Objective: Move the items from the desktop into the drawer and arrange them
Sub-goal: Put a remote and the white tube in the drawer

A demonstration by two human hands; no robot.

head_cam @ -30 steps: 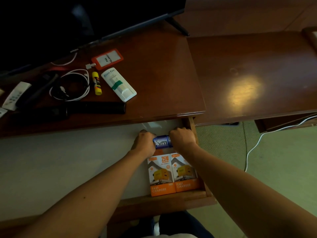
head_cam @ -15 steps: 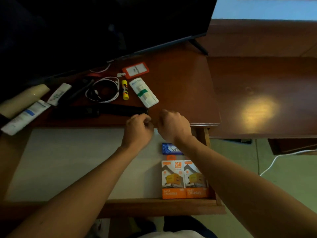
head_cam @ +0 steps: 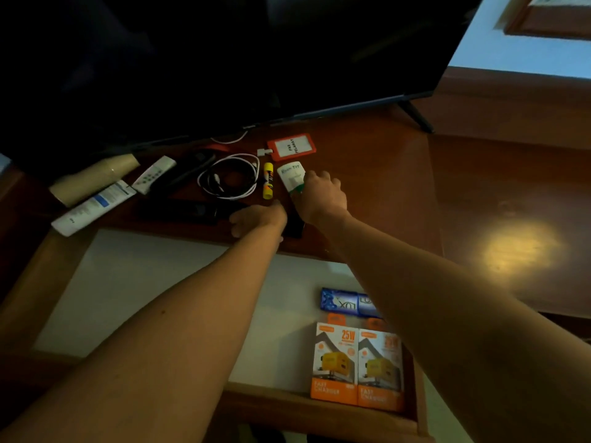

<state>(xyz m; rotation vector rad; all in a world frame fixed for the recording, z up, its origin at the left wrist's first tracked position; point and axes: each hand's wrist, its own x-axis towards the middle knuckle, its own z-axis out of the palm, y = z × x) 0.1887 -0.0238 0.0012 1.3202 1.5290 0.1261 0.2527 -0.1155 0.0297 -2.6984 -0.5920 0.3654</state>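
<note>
The drawer (head_cam: 128,282) is pulled out, lined in white. At its right end lie a blue Lux soap box (head_cam: 340,302) and two orange charger boxes (head_cam: 335,362). On the desktop above, my right hand (head_cam: 323,199) closes over the near end of a white packet with a green band (head_cam: 289,174). My left hand (head_cam: 259,217) curls over a long black bar (head_cam: 192,211) at the desk's front edge. A yellow glue stick (head_cam: 268,180), a coiled white cable (head_cam: 227,180) and a red badge holder (head_cam: 291,147) lie just beyond my hands.
Further left on the desk lie a white remote (head_cam: 153,174), a white tube (head_cam: 92,206) and a cardboard roll (head_cam: 92,177). A dark TV screen (head_cam: 224,59) stands over the back of the desk. A lower wooden surface (head_cam: 511,203) adjoins on the right.
Both hands have left the soap box in the drawer and risen to the desktop. The right one now covers the white packet and the left one the black bar.
</note>
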